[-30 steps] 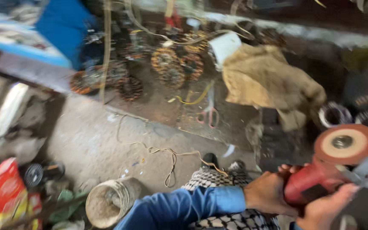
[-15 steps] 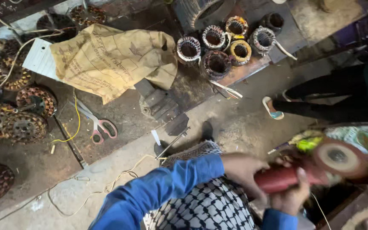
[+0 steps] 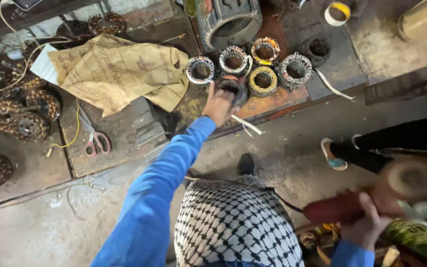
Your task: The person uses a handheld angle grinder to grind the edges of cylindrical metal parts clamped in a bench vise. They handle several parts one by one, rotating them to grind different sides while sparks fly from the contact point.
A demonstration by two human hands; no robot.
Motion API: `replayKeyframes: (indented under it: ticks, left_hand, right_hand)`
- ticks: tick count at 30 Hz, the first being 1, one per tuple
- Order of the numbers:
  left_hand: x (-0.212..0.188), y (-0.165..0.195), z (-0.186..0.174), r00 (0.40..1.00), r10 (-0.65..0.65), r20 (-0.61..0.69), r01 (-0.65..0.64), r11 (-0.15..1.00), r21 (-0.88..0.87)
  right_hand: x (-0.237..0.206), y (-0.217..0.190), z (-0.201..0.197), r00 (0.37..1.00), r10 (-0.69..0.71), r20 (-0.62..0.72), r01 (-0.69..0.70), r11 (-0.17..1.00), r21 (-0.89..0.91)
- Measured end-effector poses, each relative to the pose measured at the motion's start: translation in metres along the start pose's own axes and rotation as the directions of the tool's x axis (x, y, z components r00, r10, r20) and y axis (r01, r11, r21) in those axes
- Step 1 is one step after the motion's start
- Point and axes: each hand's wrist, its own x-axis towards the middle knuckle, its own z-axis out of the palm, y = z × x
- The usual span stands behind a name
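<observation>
Fingers (image 3: 226, 91) of the left hand (image 3: 218, 104) curl over a dark wound stator (image 3: 233, 86), lying at 6 o'clock of the stator cluster (image 3: 253, 66) on the desk (image 3: 282, 101), arm stretched to reach it. Right hand (image 3: 366, 225) wraps the red grinder (image 3: 352, 205) low at 4 o'clock, disc (image 3: 413, 178) clear. Brown cloth (image 3: 119, 71) at 9 o'clock.

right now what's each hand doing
Left hand: closed on a dark stator beside the other stators.
Right hand: closed on the red grinder, blurred.
</observation>
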Motion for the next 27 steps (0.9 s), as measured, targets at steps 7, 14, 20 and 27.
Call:
replayKeyframes:
  ticks: [7, 14, 20, 27]
  left_hand:
    - [-0.058, 0.035, -0.033, 0.684, -0.676, 0.274, -0.088, -0.449, -0.889]
    - [-0.085, 0.007, 0.017, 0.377, -0.919, 0.114, -0.134, -0.176, -0.975]
    - [-0.089, -0.022, 0.036, 0.356, -0.923, 0.144, -0.053, -0.173, -0.983]
    - [-0.095, -0.038, 0.039, 0.278, -0.953, 0.118, 0.366, -0.009, -0.930]
  right_hand:
    - [0.058, -0.004, 0.066, 0.954, 0.094, 0.286, -0.076, 0.994, -0.074]
    - [0.069, 0.029, 0.120, 0.861, 0.245, 0.446, -0.202, 0.969, -0.143]
    - [0.068, 0.064, 0.179, 0.756, 0.356, 0.549, -0.169, 0.917, -0.362]
    - [0.049, 0.091, 0.220, 0.688, 0.439, 0.578, -0.152, 0.866, -0.477]
